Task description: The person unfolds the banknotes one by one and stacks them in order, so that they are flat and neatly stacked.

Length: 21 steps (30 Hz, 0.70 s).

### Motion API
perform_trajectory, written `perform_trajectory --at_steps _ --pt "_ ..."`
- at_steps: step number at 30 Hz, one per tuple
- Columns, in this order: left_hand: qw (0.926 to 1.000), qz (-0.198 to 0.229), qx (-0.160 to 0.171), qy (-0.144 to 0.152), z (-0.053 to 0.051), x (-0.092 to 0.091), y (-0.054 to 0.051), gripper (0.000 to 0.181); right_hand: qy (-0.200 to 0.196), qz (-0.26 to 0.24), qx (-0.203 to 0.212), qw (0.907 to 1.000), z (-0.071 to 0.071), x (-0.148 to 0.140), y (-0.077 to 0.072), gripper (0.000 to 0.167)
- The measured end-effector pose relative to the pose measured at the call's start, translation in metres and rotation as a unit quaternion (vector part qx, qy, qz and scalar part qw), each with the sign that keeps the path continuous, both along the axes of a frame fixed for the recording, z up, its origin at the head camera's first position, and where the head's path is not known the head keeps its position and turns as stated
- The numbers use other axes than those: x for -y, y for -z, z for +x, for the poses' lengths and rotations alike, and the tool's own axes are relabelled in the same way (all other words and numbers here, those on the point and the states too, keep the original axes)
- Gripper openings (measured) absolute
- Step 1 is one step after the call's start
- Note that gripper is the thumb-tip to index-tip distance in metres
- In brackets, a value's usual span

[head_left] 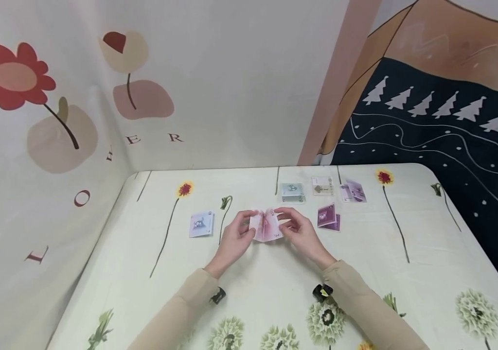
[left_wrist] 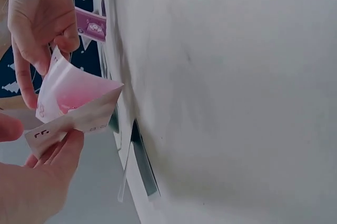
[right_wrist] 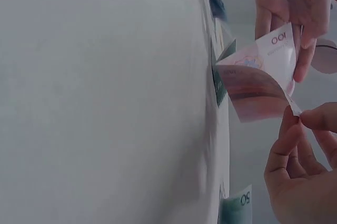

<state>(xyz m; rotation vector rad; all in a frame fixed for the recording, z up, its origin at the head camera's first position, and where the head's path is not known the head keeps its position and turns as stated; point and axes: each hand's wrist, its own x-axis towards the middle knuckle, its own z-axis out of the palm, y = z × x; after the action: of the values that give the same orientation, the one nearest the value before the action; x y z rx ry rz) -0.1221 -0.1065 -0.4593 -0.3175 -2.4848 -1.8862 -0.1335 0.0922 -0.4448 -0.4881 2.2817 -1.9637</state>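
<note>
A creased pink banknote (head_left: 264, 226) marked 100 in the right wrist view is held up between both hands above the table. My left hand (head_left: 237, 236) grips its left edge, with fingertips against the paper. At the other side my right hand (head_left: 299, 232) pinches an edge between thumb and finger, clearly seen as the right hand (right_wrist: 303, 166) in its own wrist view. The banknote (left_wrist: 79, 92) bends in a V along its middle fold. Left of the hands lies a folded blue banknote (head_left: 201, 224); to their right is a folded purple banknote (head_left: 329, 217).
Toward the back of the table lie a folded teal banknote (head_left: 292, 192), a pale brownish banknote (head_left: 322, 185) and a folded violet banknote (head_left: 353, 191). A flower-print cloth (head_left: 271, 296) covers the table. Fabric curtains (head_left: 231, 87) hang behind and at the left.
</note>
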Motion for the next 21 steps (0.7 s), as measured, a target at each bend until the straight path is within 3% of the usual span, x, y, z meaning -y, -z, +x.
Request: perform_trajectory --at_steps 3,6,12,21 --pt "1.0000 0.001 0.001 -0.003 0.005 0.001 -0.016 0.038 0.009 0.006 0.001 0.9999 -0.001 -0.003 -0.001 0.042" --pt "1.0000 0.008 0.002 -0.003 0.007 0.003 -0.019 0.038 0.015 0.008 -0.002 0.9998 -0.002 -0.006 -0.002 0.042" --pt "0.9998 0.005 0.013 -0.011 0.003 0.012 -0.001 0.042 0.025 0.015 -0.016 0.9995 -0.003 -0.010 0.001 0.042" --pt "0.9996 0.004 0.016 -0.024 0.003 0.023 0.001 0.045 0.028 0.026 -0.018 0.9991 -0.004 -0.012 -0.002 0.035"
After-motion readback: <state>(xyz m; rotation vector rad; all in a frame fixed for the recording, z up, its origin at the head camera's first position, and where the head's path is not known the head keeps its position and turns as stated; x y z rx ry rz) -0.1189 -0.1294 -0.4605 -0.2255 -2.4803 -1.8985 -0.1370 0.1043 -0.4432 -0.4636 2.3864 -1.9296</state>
